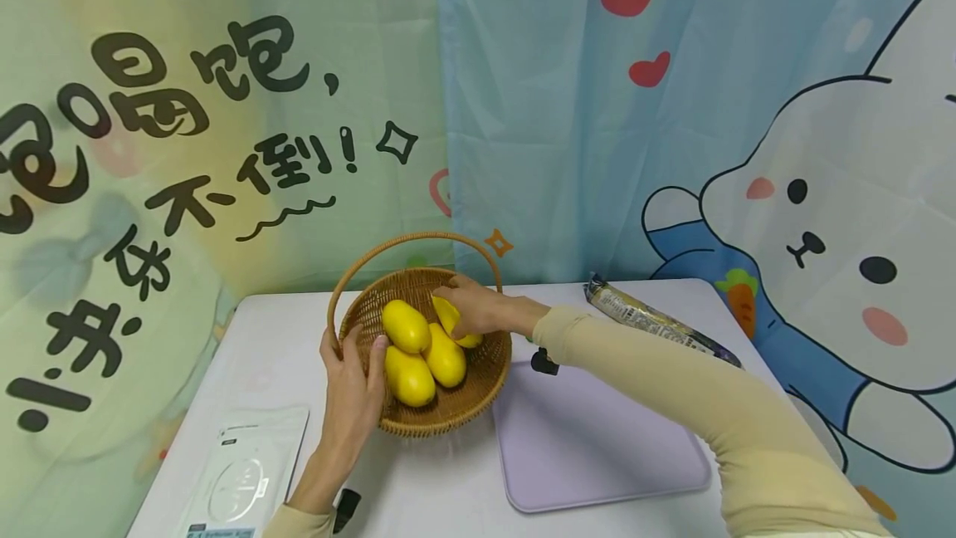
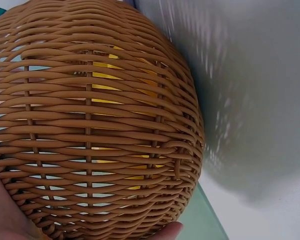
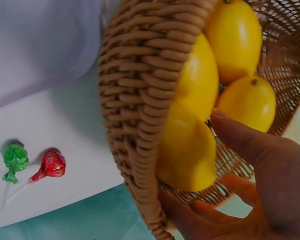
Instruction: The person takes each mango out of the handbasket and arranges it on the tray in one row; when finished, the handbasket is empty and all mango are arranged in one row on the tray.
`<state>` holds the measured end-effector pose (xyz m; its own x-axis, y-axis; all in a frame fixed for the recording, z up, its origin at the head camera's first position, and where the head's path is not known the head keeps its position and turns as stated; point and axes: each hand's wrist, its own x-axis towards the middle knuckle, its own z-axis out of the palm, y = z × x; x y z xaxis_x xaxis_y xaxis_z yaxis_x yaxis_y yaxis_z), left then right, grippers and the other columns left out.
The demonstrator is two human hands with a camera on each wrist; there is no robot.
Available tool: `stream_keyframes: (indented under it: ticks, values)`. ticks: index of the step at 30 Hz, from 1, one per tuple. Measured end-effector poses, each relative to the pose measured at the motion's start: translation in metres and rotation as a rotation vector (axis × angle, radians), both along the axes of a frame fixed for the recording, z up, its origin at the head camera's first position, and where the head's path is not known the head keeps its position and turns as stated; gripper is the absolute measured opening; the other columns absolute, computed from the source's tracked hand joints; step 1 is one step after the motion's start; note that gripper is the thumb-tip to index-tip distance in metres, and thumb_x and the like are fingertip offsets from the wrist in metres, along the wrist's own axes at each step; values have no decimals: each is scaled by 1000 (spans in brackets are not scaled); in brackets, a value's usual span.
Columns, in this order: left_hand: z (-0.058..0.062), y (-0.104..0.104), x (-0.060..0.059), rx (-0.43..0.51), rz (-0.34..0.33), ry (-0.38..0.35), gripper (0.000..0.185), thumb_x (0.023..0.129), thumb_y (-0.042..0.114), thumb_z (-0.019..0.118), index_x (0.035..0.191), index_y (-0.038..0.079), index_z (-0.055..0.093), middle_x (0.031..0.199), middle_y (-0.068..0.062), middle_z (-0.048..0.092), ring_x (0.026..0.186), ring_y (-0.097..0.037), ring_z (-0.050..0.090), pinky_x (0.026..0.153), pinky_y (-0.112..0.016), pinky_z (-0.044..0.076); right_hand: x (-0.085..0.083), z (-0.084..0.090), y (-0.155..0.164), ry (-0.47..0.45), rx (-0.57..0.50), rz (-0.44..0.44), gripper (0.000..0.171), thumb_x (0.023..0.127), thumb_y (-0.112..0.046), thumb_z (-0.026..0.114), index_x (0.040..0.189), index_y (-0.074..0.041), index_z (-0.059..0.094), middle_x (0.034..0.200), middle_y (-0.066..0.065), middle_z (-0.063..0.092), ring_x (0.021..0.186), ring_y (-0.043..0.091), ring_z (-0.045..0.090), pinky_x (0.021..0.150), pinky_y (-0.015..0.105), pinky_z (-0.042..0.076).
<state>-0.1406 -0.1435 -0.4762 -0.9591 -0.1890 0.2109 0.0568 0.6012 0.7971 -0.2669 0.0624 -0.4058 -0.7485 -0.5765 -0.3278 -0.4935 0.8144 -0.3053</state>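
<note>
My left hand (image 1: pixel 351 393) braces the near rim of the basket (image 1: pixel 478 372), thumb hooked inside by the fruit and fingers curled round the outside weave; the left wrist view shows only my palm against that weave (image 2: pixel 90 130). The basket sits on the white table (image 1: pixel 276 339), touching the corner of the lilac mat (image 1: pixel 597 438).

My right hand (image 1: pixel 478 310) reaches in from the mat side, fingers (image 3: pixel 240 140) and thumb curved about one mango (image 1: pixel 456 324) at the far right of the bowl. The right wrist view shows that mango (image 3: pixel 187 150) pressed against the wicker wall, with my fingers under and beside it. Three more mangoes (image 1: pixel 418 351) lie packed in the middle, touching each other and the one I hold.

To do this well, I judge the left hand should keep the rim pinned so the basket does not tip or slide. The right should cup the fruit from below, not squeeze it, and lift it straight up clear of its neighbours and of the handle (image 1: pixel 411 241) arching overhead.

Behind the mat lies a long wrapped packet (image 1: pixel 657 324). Two lollipops (image 3: pixel 32 165) lie on the table beyond the basket.
</note>
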Motion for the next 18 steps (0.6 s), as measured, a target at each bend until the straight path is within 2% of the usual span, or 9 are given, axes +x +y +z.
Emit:
stream_keyframes:
  ticks: [5, 9, 13, 18]
  values:
    - [1, 1, -1, 5, -7, 7, 69, 106, 53, 39, 153, 2, 37, 167, -22, 0, 138, -48, 44, 108, -60, 44, 0, -9, -6, 69, 119, 20, 80, 93, -28, 76, 160, -17, 32, 164, 20, 25, 143, 43, 40, 112, 50, 43]
    - [2, 2, -1, 5, -6, 6, 70, 106, 55, 40, 153, 3, 37, 167, -20, 1, 138, -46, 45, 108, -59, 45, 2, -14, -9, 117, 177, 27, 81, 93, -31, 75, 160, -21, 32, 164, 17, 25, 140, 42, 42, 107, 51, 47]
    - [1, 2, -2, 2, 2, 13, 70, 106, 55, 40, 152, 3, 38, 167, -21, 1, 137, -46, 46, 108, -59, 45, 4, -18, -9, 126, 183, 23, 78, 95, -28, 74, 160, -23, 32, 165, 16, 23, 143, 39, 40, 103, 49, 50]
    - [1, 1, -1, 3, 8, 9, 70, 106, 55, 41, 151, 1, 39, 167, -23, 2, 136, -47, 47, 107, -59, 46, 7, -22, -9, 103, 129, 23, 79, 93, -21, 77, 159, -20, 34, 164, 17, 23, 144, 40, 39, 94, 45, 55]
